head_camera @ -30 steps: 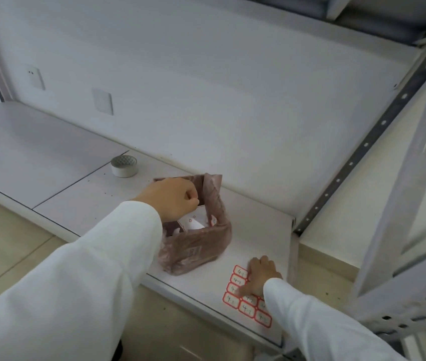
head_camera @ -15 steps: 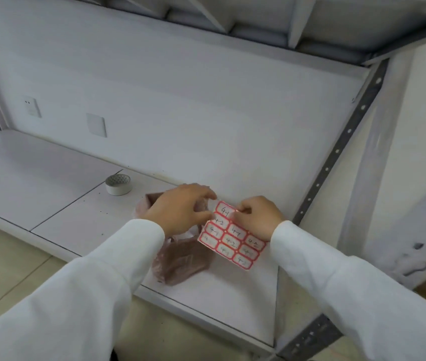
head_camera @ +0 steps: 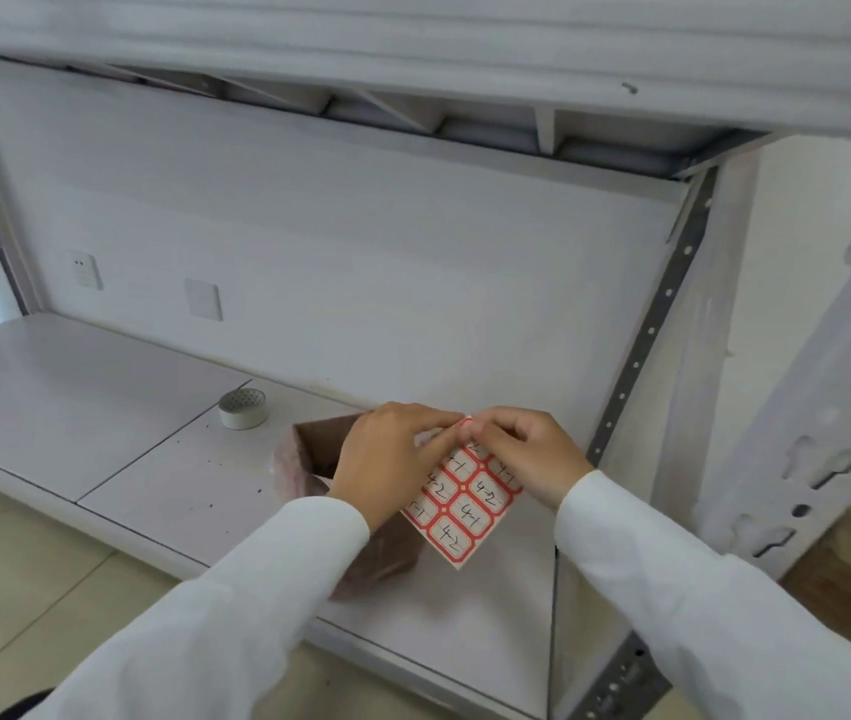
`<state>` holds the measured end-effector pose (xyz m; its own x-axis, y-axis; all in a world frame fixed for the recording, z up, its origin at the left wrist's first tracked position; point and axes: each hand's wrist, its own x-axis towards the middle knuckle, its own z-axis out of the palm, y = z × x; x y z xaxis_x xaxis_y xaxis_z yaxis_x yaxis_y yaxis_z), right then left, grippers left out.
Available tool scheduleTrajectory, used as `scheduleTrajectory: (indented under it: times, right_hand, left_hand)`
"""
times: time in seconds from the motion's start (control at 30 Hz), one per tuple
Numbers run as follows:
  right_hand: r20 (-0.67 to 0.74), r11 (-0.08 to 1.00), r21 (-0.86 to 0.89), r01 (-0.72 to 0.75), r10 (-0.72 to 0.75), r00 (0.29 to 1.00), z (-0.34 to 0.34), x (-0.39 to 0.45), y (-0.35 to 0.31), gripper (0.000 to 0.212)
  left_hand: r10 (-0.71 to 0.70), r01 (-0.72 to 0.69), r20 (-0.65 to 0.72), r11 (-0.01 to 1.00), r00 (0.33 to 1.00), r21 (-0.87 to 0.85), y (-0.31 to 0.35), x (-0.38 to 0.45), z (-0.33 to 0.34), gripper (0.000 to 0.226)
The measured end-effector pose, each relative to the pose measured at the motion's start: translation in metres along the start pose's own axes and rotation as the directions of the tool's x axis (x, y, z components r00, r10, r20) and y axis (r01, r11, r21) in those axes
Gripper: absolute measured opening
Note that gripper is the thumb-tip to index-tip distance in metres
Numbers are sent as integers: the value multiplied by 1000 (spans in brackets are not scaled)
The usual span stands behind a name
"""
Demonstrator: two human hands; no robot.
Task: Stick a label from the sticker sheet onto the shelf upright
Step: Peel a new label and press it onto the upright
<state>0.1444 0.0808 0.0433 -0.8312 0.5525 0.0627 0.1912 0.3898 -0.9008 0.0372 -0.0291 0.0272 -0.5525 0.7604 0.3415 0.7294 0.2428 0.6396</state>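
Red-bordered labels cover the sticker sheet point(head_camera: 457, 504) we hold above the shelf board (tilted, corner down); our left hand point(head_camera: 387, 462) and right hand point(head_camera: 529, 454) pinch its top corner, fingers closed, near the perforated shelf upright point(head_camera: 644, 345).

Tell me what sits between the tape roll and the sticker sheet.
In the head view, the open pinkish bag and the left hand lie between the tape roll and the sticker sheet.
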Motion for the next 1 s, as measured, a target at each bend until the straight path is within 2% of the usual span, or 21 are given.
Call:
scheduleTrajectory:
  times: [0.1, 0.17, 0.23, 0.37, 0.43, 0.57, 0.8, 0.9, 1.0]
  right_hand:
    - [-6, 995, -90, 49, -50, 999, 3, 0, 5, 21]
    - [-13, 989, -139, 56, -59, 998, 6, 2, 9, 20]
    - [-13, 983, -180, 30, -33, 999, 8, 4, 14, 20]
    - [35, 968, -239, -75, 85, 996, 12, 7, 26, 20]
    - [69, 968, -228, -102, 120, 990, 16, 7, 28, 19]
    - [85, 973, -223, -64, 85, 993, 22, 12, 30, 21]
    - [46, 974, -224, -28, 39, 998, 21, 15, 32, 22]
    - [41, 937, -335, -99, 119, 992, 19, 19, 41, 21]
    - [119, 768, -627, -126, 254, 960, 22, 25, 67, 24]
  left_hand:
    - [-111, 139, 127, 961, 986, -240, -2, 0, 0, 26]
    - [-156, 198, 147, 919, 977, -342, -3, 1, 1, 26]
    - [-219, 254, 134, 895, 966, -366, -7, 2, 1, 26]
    - [-300, 302, 35, 942, 953, -148, -22, 4, -4, 26]
    - [-274, 280, 60, 953, 960, -118, -25, 4, -6, 23]
    - [-218, 234, 198, 970, 956, -61, -26, 4, 0, 12]
    - [-179, 182, 129, 983, 975, -19, -29, 10, 2, 15]
    - [-210, 204, 73, 975, 975, 92, -31, 11, 0, 21]
    - [-269, 251, 74, 949, 960, 192, -39, 11, -6, 19]
